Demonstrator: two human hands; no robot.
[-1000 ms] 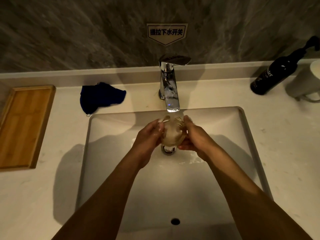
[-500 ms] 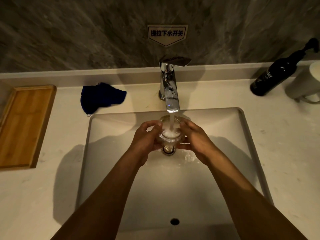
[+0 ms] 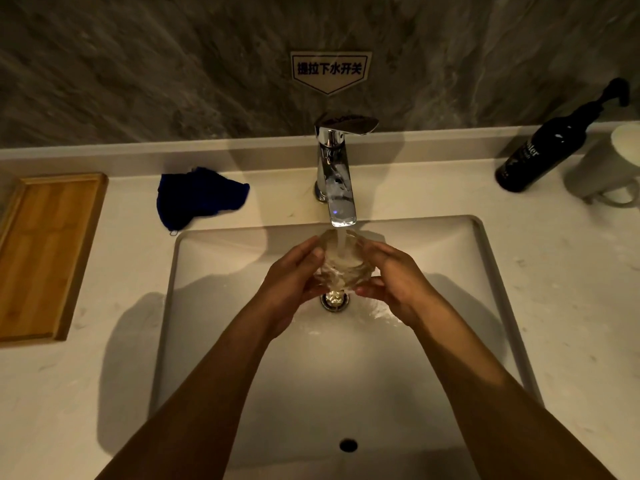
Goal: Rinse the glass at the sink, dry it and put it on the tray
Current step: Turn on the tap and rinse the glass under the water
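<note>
Left hand [image 3: 294, 275] and right hand [image 3: 393, 277] — cupped around glass [image 3: 341, 268] under tap [image 3: 337, 181]

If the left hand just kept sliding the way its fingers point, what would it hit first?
The left hand points up and to the right, already wrapped on the glass under the water stream. Beyond the glass, it would probably meet the right hand on the other side, though depth is hard to judge here.
</note>
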